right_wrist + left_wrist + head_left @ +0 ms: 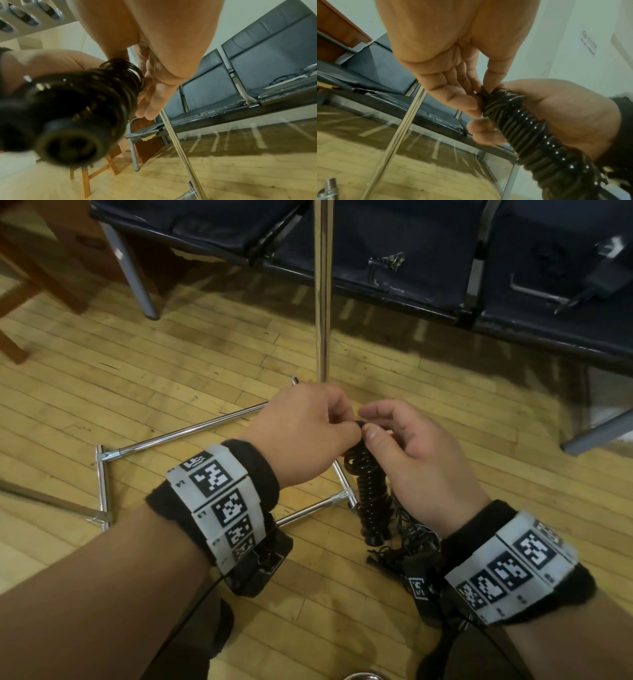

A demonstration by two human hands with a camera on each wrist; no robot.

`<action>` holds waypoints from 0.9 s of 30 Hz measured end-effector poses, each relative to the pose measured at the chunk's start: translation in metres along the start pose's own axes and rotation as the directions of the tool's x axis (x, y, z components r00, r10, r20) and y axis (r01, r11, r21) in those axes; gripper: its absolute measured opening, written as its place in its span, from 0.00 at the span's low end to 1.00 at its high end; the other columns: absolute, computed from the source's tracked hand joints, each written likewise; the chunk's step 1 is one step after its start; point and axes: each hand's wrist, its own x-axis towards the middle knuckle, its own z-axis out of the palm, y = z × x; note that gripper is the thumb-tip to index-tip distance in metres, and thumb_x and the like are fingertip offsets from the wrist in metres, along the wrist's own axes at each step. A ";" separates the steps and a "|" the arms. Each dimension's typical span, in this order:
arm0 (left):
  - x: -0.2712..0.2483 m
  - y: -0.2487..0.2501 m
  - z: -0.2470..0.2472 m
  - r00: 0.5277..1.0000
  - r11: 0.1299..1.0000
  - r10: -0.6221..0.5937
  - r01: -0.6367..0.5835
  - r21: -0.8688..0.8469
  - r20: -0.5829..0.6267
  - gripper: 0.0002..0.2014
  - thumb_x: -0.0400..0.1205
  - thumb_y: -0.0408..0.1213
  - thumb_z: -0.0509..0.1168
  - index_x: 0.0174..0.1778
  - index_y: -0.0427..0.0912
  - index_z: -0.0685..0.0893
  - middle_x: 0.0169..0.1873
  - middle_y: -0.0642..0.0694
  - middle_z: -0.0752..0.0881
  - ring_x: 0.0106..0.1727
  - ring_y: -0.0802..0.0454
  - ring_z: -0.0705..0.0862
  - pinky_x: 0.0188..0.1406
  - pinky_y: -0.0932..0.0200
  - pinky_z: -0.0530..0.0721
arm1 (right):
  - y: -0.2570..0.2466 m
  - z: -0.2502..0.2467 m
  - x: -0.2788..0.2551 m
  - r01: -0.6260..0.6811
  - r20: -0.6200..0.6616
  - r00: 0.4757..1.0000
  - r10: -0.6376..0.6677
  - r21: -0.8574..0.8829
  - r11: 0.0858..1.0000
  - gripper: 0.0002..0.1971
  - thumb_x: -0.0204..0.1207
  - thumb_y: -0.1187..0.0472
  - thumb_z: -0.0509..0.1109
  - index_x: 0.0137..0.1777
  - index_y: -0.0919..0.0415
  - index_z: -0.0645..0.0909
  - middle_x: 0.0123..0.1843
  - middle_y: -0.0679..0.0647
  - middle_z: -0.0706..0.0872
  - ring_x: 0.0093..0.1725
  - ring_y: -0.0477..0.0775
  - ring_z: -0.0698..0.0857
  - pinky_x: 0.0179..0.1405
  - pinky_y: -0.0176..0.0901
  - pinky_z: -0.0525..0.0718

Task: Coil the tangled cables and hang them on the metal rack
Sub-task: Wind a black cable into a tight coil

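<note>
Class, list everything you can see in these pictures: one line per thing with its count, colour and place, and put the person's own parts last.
coiled cable: one, black, held upright between both hands
tangled cables: a bunch, black, on the floor under the right wrist
metal rack: one, chrome, upright pole and floor-level base bars ahead
bench seats: one row, dark blue, behind the rack
wooden furniture: brown, far left
left hand: pinches the coil's top
right hand: grips the coil

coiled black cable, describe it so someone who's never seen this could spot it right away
Find the upright chrome pole of the metal rack on the wooden floor. Just in front of it, both hands meet on the coiled black cable. It is a thick glossy spiral hanging down, unlike the thin tangled wires beside its lower end.
</note>
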 end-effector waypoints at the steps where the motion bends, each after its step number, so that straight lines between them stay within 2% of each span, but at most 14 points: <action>1: 0.000 -0.001 0.000 1.000 0.999 -0.004 0.004 -0.049 -0.002 0.06 0.82 0.42 0.72 0.39 0.55 0.86 0.36 0.52 0.92 0.37 0.54 0.92 0.40 0.48 0.94 | -0.001 0.000 0.000 -0.010 0.023 1.000 0.010 -0.002 1.000 0.12 0.89 0.48 0.62 0.69 0.38 0.79 0.54 0.34 0.89 0.52 0.33 0.87 0.50 0.42 0.88; 3: 0.000 -0.002 0.002 1.000 0.990 -0.010 0.009 -0.140 0.000 0.07 0.82 0.40 0.72 0.38 0.54 0.87 0.35 0.49 0.93 0.37 0.52 0.93 0.42 0.42 0.96 | -0.003 0.002 -0.002 -0.051 0.075 0.996 0.047 0.059 0.997 0.13 0.90 0.47 0.59 0.71 0.39 0.78 0.53 0.40 0.91 0.51 0.40 0.90 0.51 0.52 0.91; 5: 0.000 -0.004 0.005 1.000 0.983 -0.011 0.011 -0.184 0.000 0.08 0.83 0.38 0.71 0.38 0.53 0.87 0.36 0.48 0.93 0.38 0.50 0.94 0.43 0.41 0.96 | -0.007 0.003 -0.004 -0.136 0.146 0.984 0.103 0.240 0.961 0.13 0.92 0.48 0.58 0.71 0.39 0.78 0.55 0.49 0.92 0.48 0.51 0.94 0.52 0.64 0.93; 6: 0.000 -0.005 0.006 1.000 0.978 -0.014 0.015 -0.210 0.005 0.08 0.84 0.37 0.71 0.39 0.52 0.87 0.35 0.48 0.93 0.38 0.50 0.94 0.44 0.42 0.96 | -0.009 0.002 -0.005 -0.180 0.184 0.975 0.125 0.321 0.930 0.13 0.92 0.48 0.58 0.72 0.37 0.78 0.56 0.51 0.92 0.46 0.55 0.95 0.50 0.66 0.94; 9: 0.002 -0.007 0.006 0.999 0.950 -0.034 0.045 -0.309 0.042 0.07 0.84 0.33 0.70 0.40 0.46 0.88 0.33 0.49 0.89 0.34 0.55 0.88 0.39 0.54 0.90 | -0.009 -0.003 -0.006 -0.236 0.266 0.953 0.143 0.362 0.902 0.16 0.88 0.47 0.65 0.73 0.29 0.74 0.57 0.50 0.91 0.42 0.58 0.96 0.42 0.57 0.95; 11: 0.004 -0.009 0.004 0.997 0.946 -0.035 0.053 -0.318 0.062 0.04 0.84 0.33 0.71 0.43 0.43 0.88 0.35 0.45 0.88 0.35 0.54 0.83 0.38 0.54 0.85 | -0.006 -0.005 -0.007 -0.209 0.280 0.952 0.127 0.284 0.936 0.24 0.82 0.48 0.73 0.73 0.26 0.71 0.49 0.48 0.93 0.37 0.55 0.95 0.34 0.46 0.94; 13: 0.004 -0.011 0.001 0.997 0.958 -0.022 0.043 -0.284 0.075 0.03 0.83 0.35 0.72 0.44 0.44 0.89 0.34 0.49 0.86 0.34 0.55 0.81 0.35 0.59 0.81 | -0.003 -0.005 -0.006 -0.165 0.246 0.962 0.114 0.197 0.966 0.26 0.79 0.50 0.75 0.71 0.26 0.71 0.41 0.45 0.92 0.32 0.54 0.93 0.29 0.45 0.92; 15: 0.003 -0.011 0.000 0.996 0.967 -0.008 0.029 -0.255 0.084 0.03 0.83 0.36 0.72 0.43 0.45 0.89 0.31 0.55 0.84 0.32 0.59 0.79 0.31 0.65 0.79 | 0.000 -0.004 -0.005 -0.140 0.212 0.971 0.108 0.142 0.980 0.23 0.80 0.50 0.74 0.70 0.28 0.73 0.36 0.41 0.90 0.29 0.53 0.91 0.26 0.46 0.90; 19: 0.003 -0.012 0.001 0.995 0.969 -0.007 0.032 -0.247 0.100 0.05 0.82 0.35 0.72 0.40 0.45 0.88 0.33 0.50 0.84 0.34 0.56 0.79 0.36 0.55 0.79 | 0.005 0.000 -0.004 -0.093 0.201 0.976 0.082 0.044 0.995 0.19 0.81 0.49 0.72 0.67 0.30 0.73 0.35 0.35 0.88 0.27 0.48 0.89 0.20 0.33 0.80; 23: 0.003 -0.016 -0.002 0.991 0.908 -0.053 0.100 -0.407 0.126 0.04 0.78 0.35 0.72 0.38 0.46 0.87 0.40 0.43 0.85 0.41 0.47 0.81 0.42 0.47 0.82 | 0.004 -0.003 -0.003 -0.067 0.176 0.983 0.057 0.052 0.996 0.16 0.80 0.51 0.73 0.63 0.32 0.76 0.39 0.33 0.88 0.26 0.45 0.88 0.20 0.30 0.79; 27: 0.005 -0.022 -0.003 0.983 0.824 -0.072 0.154 -0.545 0.169 0.03 0.78 0.33 0.74 0.40 0.46 0.89 0.41 0.44 0.86 0.42 0.51 0.82 0.38 0.56 0.84 | 0.004 -0.002 -0.003 -0.063 0.145 0.988 0.049 0.098 0.993 0.16 0.79 0.51 0.74 0.62 0.31 0.77 0.43 0.34 0.89 0.26 0.47 0.89 0.19 0.32 0.80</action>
